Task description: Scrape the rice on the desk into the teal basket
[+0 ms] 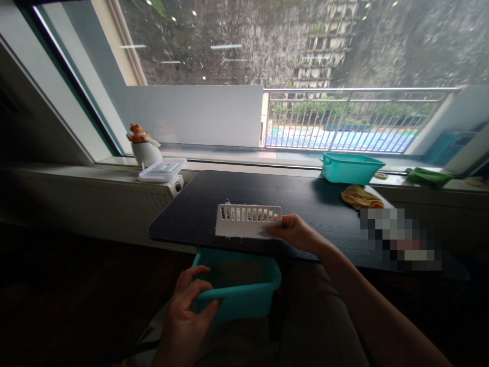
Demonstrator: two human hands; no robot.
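Observation:
My right hand [292,232] pinches the right end of a white slotted plastic piece [242,229], thumb on its near face. The piece stands on edge, a row of upright slots along its top, over the dark tabletop [183,204]. Small white crumbs show above and below it on the table. Just below the table's near edge, my left hand [191,303] grips the left rim of a teal plastic bin [244,300]. The bin's inside lies in shadow, so I cannot tell what it holds.
A second teal bin [353,169] stands at the far right of the table, near a yellow cloth [361,196]. A pixelated patch hides the right side. On the left radiator [114,191] lies a clear plastic lid [162,169] beside a white and orange figure [144,148].

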